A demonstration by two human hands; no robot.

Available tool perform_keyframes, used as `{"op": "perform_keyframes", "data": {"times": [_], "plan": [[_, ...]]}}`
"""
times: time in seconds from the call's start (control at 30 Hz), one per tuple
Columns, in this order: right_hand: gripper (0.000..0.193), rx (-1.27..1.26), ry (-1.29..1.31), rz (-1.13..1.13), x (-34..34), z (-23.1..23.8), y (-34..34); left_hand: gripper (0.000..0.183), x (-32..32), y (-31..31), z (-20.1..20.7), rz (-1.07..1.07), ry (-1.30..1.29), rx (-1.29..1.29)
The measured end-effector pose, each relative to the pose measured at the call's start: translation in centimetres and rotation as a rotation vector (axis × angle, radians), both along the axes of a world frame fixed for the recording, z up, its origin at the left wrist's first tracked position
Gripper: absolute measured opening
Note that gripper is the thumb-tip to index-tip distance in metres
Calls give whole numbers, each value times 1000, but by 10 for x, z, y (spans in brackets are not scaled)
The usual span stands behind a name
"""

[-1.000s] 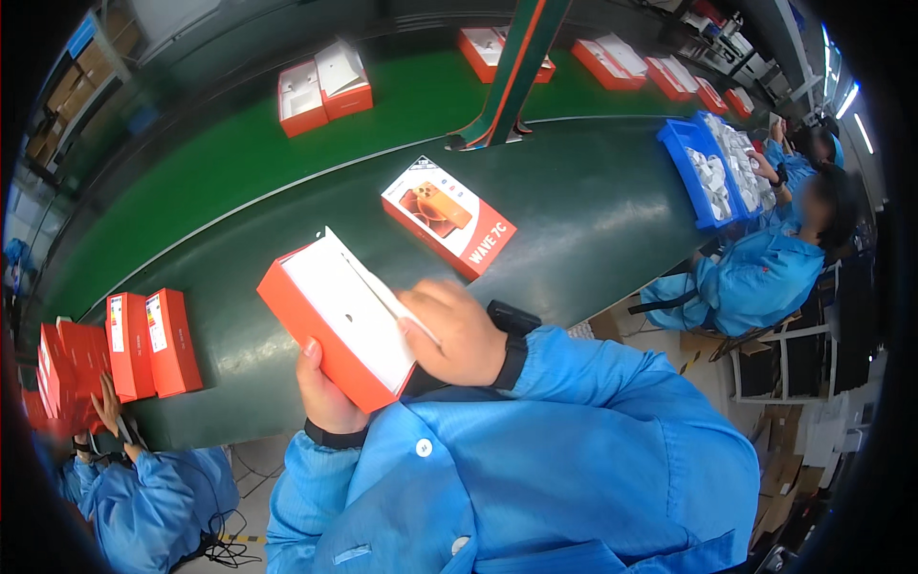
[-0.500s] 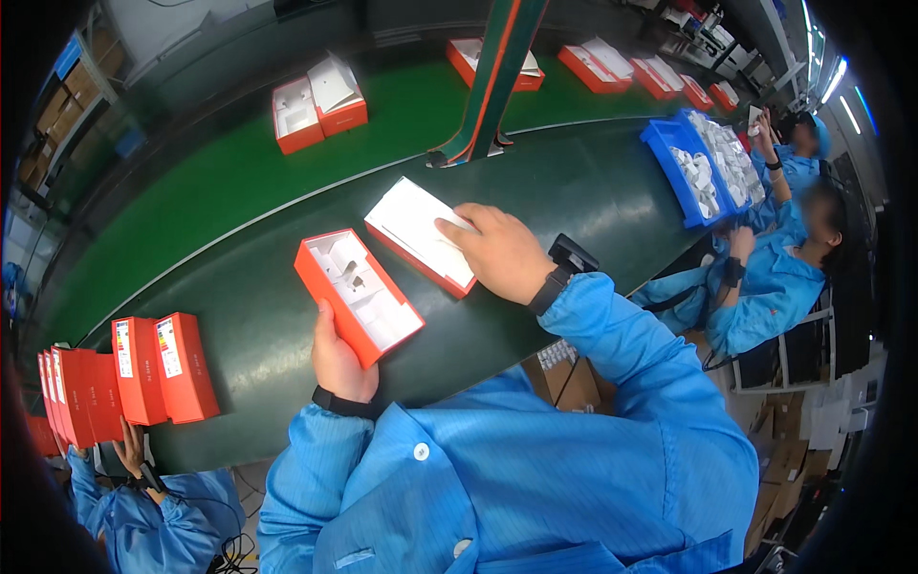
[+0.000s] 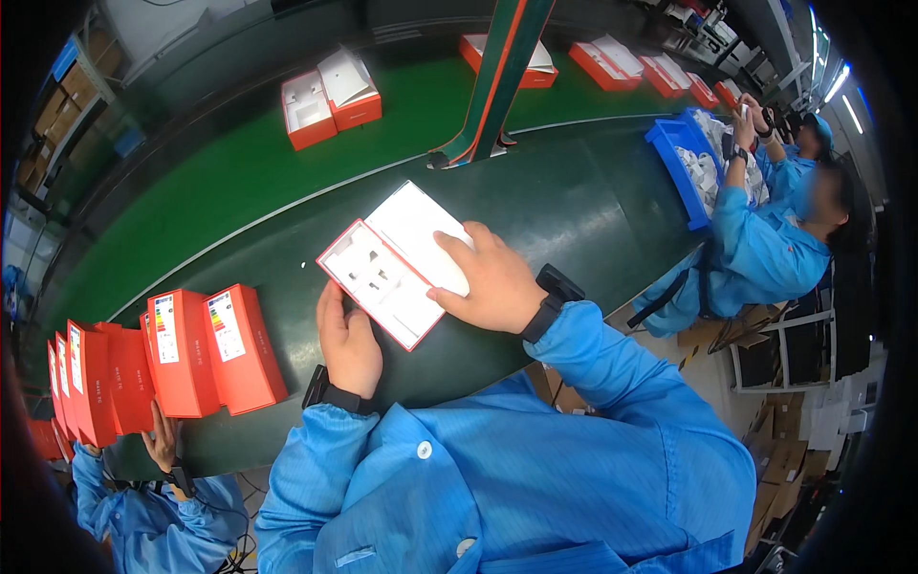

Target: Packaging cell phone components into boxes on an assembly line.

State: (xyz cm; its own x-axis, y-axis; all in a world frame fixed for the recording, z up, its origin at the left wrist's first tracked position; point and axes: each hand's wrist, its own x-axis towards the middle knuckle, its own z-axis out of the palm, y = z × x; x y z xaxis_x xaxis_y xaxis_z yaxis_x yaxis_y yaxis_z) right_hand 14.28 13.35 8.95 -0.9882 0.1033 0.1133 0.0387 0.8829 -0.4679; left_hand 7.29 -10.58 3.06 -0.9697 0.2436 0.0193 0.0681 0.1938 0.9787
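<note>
Directly in front of me, a shallow red box with a white inner tray (image 3: 378,278) lies open, its cut-outs facing up. Its long side meets a second box part with a white top (image 3: 418,220). My left hand (image 3: 351,349) holds the near-left side of the open box, fingers along its edge. My right hand (image 3: 492,287) grips the right end of the white-topped part. Its thumb reaches the seam between the two parts, and the index finger lies on the white surface. My palm covers part of that end.
Several closed red boxes (image 3: 244,349) stand at left, beside a co-worker's hand (image 3: 163,438). Open red boxes (image 3: 356,113) sit on the green belt (image 3: 220,182) beyond. A dark post (image 3: 497,86) rises ahead. Blue bins (image 3: 677,172) with white pieces stand near co-workers at right.
My left hand has brought the open box over against the white-topped part, closing the gap. The red boxes at left have come closer to me. A co-worker at right has raised both hands.
</note>
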Motion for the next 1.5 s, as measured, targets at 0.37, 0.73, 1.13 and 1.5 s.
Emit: {"op": "perform_keyframes", "data": {"times": [0.37,0.73,1.13,1.5], "plan": [[76,15,-30,-10,6,32,-36,73,25,-31,45,-112,80,-125],[74,27,77,-24,-60,26,-59,24,77,-142,71,-352,59,-178],[56,80,92,-75,-262,12,-154,13,59,-278,34,241,464,-698],[70,-77,-118,-237,-393,28,-263,22,51,-283,32,180,473,-738]]}}
